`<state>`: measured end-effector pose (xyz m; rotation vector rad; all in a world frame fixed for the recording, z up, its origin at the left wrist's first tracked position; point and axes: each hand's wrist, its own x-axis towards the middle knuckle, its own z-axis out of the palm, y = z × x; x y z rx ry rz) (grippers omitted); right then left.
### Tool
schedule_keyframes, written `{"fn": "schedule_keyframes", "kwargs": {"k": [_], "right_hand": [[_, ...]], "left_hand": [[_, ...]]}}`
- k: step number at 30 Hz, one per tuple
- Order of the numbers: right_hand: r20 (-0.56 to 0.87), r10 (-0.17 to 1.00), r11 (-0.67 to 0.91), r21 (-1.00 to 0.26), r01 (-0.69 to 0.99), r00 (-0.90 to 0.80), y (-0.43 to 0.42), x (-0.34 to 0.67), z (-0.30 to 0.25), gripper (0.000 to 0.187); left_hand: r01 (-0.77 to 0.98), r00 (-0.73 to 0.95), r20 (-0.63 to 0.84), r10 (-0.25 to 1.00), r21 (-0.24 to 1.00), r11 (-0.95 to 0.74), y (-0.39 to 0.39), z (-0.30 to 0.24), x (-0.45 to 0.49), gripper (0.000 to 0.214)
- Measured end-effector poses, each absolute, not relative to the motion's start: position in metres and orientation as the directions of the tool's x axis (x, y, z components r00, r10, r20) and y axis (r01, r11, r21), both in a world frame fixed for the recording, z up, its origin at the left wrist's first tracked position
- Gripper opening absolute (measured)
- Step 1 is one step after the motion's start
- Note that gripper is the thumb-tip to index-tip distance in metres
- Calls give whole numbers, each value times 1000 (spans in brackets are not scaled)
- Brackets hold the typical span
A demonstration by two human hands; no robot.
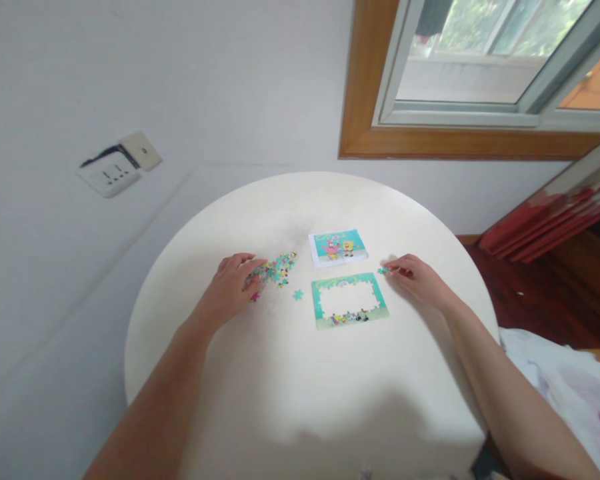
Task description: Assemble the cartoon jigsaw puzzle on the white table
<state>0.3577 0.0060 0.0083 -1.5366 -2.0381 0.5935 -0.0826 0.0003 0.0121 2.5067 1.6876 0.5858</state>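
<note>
A small jigsaw frame (pixel 349 301) with a green border and an empty white middle lies flat on the round white table (pixel 300 373). Behind it rests the picture card (pixel 338 247) showing cartoon figures. A heap of loose puzzle pieces (pixel 276 268) sits to the left. My left hand (pixel 233 287) lies on that heap with its fingers spread among the pieces. One teal piece (pixel 298 295) lies alone between heap and frame. My right hand (pixel 416 277) pinches a teal puzzle piece (pixel 382 271) just off the frame's upper right corner.
The table stands against a white wall with a socket plate (pixel 111 173) at the left. A wood-framed window (pixel 475 87) is at the upper right. Red-brown flooring and white cloth (pixel 560 373) lie to the right of the table.
</note>
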Motion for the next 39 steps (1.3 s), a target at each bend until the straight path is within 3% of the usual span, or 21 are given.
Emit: {"fn": "schedule_keyframes", "kwargs": {"k": [7, 12, 19, 39], "right_hand": [[130, 957, 282, -625, 728, -259, 5, 357, 9, 35], [131, 954, 290, -629, 721, -270, 5, 357, 8, 34], [131, 953, 290, -640, 711, -272, 6, 358, 8, 34], [127, 953, 293, -626, 722, -276, 6, 358, 10, 36]], "left_hand": [[867, 357, 352, 866, 220, -447, -9, 17, -62, 34], [729, 550, 347, 760, 244, -639, -22, 16, -21, 43], [751, 564, 314, 764, 190, -633, -27, 13, -7, 48], [536, 730, 305, 612, 301, -789, -35, 30, -6, 44]]}}
